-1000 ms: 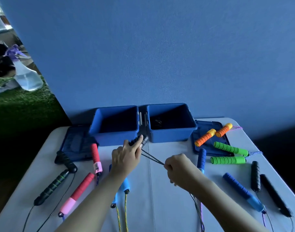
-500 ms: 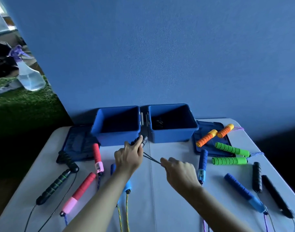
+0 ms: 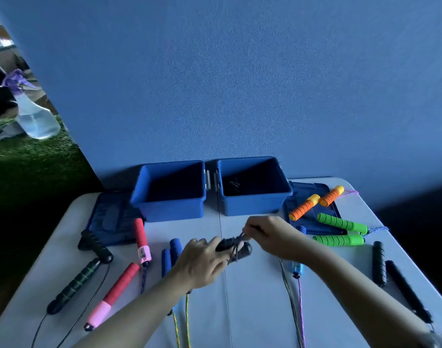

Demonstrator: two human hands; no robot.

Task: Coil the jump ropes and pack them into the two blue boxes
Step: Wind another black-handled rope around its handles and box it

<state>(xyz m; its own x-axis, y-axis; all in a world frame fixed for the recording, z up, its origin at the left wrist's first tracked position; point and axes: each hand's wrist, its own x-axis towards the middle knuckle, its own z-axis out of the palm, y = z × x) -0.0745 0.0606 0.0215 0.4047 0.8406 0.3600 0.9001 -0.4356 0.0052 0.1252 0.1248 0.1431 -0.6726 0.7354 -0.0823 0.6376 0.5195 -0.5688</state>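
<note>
Left of the two boxes, a black-green rope (image 3: 76, 282) and a red-pink rope (image 3: 114, 290) lie on the surface (image 3: 255, 310). In front of the left box (image 3: 169, 190), the left hand (image 3: 202, 262) grips black handles (image 3: 233, 247). Just right, the right hand (image 3: 272, 237) pinches their cord (image 3: 241, 237). The right box (image 3: 252, 187) holds something dark. Right of it lie orange handles (image 3: 315, 203) and green handles (image 3: 340, 231).

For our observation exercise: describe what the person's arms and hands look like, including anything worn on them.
Both forearms are bare up to the frame's edge: no sleeves in view. The left hand and right hand wear no gloves, and no rings show. Something dark sits at the right arm near the picture's bottom corner; what it is cannot be told.
</note>
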